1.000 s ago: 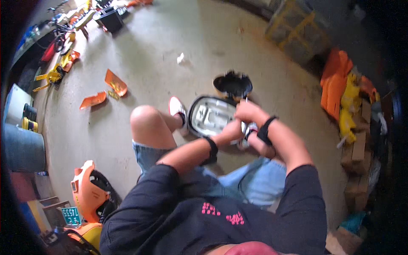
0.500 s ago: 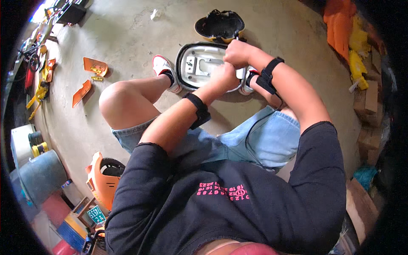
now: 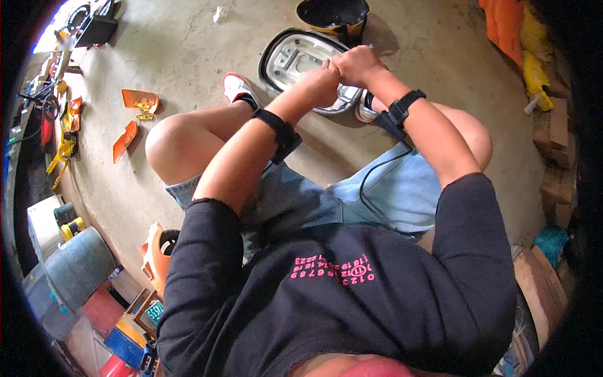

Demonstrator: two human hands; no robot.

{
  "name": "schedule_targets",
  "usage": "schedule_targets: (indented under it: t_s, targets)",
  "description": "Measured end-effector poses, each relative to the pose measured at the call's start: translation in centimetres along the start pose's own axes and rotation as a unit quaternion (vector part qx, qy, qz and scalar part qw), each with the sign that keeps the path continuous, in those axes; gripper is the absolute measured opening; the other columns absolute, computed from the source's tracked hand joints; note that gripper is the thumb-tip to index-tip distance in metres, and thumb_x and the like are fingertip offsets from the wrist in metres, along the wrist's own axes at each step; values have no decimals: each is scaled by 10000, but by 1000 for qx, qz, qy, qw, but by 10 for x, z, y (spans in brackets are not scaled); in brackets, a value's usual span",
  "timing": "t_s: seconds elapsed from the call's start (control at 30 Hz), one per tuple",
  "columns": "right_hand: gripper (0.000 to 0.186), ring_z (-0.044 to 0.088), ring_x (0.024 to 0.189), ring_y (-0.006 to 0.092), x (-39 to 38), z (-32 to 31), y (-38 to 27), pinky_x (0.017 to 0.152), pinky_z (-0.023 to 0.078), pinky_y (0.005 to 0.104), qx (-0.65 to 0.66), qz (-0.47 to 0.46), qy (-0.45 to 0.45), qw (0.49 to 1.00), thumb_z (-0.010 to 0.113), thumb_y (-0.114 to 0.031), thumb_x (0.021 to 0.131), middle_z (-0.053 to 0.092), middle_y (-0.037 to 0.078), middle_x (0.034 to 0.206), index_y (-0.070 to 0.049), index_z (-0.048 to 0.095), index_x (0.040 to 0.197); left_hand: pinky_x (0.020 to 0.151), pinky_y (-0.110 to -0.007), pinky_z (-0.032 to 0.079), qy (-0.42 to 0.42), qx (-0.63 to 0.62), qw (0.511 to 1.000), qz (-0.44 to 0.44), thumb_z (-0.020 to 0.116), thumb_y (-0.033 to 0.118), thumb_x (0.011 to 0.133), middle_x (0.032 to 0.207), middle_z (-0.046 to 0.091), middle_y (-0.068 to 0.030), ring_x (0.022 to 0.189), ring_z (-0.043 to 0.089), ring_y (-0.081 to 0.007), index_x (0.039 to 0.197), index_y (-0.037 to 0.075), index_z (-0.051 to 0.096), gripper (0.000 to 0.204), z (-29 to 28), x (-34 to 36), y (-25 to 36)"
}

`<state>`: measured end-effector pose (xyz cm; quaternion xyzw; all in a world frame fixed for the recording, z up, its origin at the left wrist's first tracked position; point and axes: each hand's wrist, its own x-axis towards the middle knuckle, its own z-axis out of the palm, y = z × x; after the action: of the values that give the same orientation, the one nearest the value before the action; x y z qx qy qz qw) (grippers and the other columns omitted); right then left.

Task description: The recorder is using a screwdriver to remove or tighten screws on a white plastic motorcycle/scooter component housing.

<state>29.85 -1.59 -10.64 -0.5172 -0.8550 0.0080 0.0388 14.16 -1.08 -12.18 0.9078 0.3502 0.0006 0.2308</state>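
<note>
An oval white tray-like shell (image 3: 286,56) with a thick black rim lies on the floor between my feet, its inner side facing up with ridges and holes in it. Both hands are closed close together over its right part. My left hand (image 3: 319,87) is a fist with the thumb side up, touching or nearly touching the other. My right hand (image 3: 358,66) is also in a fist, just right of it, and a small thin tip sticks out on its far side. What the fingers grip is mostly hidden.
Beyond the shell sits a yellow bowl-shaped piece with a black inside (image 3: 333,14). Orange panels (image 3: 139,99) lie on the floor at left. An orange helmet-like piece (image 3: 157,254) stands by my left side. Cardboard boxes (image 3: 558,135) line the right.
Both fists have shifted slightly up in the picture and remain together. The shell now looks tilted, its left end farther from me. The whole view has also shifted.
</note>
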Motion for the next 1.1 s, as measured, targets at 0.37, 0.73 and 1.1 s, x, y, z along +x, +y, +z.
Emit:
schedule_targets:
  t_s: [0.37,0.73,1.1]
  targets:
    - [177,663,665,295,-24,-9,22,593,526,415,-13,48,-29,998,601,-299,744,664,120,703,-134,663,732,859,-384,503,-307,-505,804,-58,545,443,902,1239,562,-109,1073,574,-231,1333,70,443,580,-36,36,-40]
    - [95,642,592,260,8,5,24,539,492,382,73,-26,39,996,615,-249,669,635,82,613,-172,646,622,532,-378,455,52,-678,549,-486,568,396,889,823,584,-47,651,542,-200,1044,95,566,339,145,7,-145]
    - [94,594,574,260,8,-12,18,554,442,377,52,-150,16,987,629,-202,588,584,59,555,-166,566,528,718,-459,492,126,-720,443,-519,480,305,959,1025,618,-71,848,594,-227,1169,82,535,311,204,-29,-106]
